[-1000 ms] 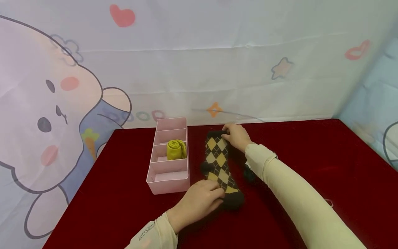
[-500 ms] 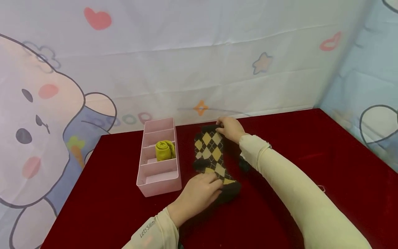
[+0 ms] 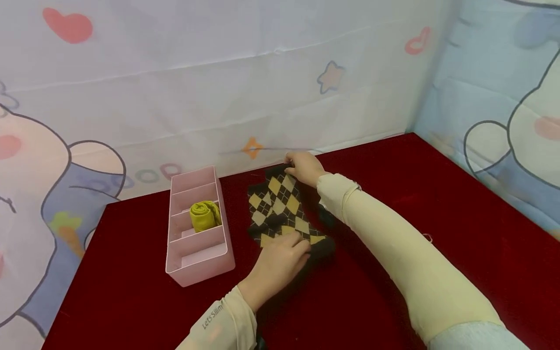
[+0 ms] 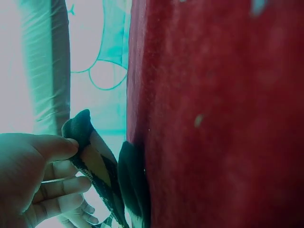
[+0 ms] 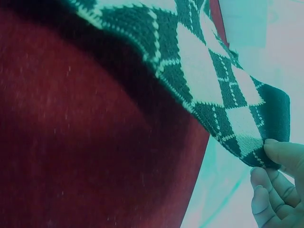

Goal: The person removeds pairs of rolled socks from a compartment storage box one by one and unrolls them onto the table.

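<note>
An argyle sock, dark with yellow and cream diamonds, stretches between my two hands. My right hand pinches its dark cuff between thumb and fingers; the right wrist view shows the cuff raised off the red cloth. Near the toe, my left hand pinches the same sock, its dark tip poking out past the thumb in the left wrist view. A second, matching sock lies on the cloth, partly hidden under the held one.
A pink divided box stands to the left, with a rolled yellow-green cloth item in one compartment. Behind the red-covered table hangs a printed fabric backdrop. A dark object lies partly hidden by the right forearm.
The head view has turned to the right. The held sock has shifted right relative to the second sock, whose patterned leg now shows more. Both hands keep their hold.
</note>
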Tool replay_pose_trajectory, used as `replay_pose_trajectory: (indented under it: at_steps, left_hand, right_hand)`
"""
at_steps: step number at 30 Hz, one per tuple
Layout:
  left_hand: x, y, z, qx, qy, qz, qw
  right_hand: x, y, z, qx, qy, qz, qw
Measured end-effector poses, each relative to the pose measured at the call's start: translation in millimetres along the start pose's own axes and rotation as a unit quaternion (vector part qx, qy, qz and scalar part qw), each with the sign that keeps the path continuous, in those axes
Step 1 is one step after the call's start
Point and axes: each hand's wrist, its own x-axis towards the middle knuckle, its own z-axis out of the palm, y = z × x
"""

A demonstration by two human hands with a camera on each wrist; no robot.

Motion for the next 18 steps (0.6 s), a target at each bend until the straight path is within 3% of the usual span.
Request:
replay_pose_trajectory:
  at_steps: [6,18]
  left_hand:
    - [1.6,-0.3,-3.1,-0.004,0.011,-0.001,0.9999]
    - [-5.6,5.6,6.7,-0.034,-0.014,-0.016,0.9992]
  right_hand:
    - [4.8,-3.6,-0.8,0.003,-0.006,0.011,1.0]
    - [0.4,3.3,9.7,0.017,-0.017,0.022,0.999]
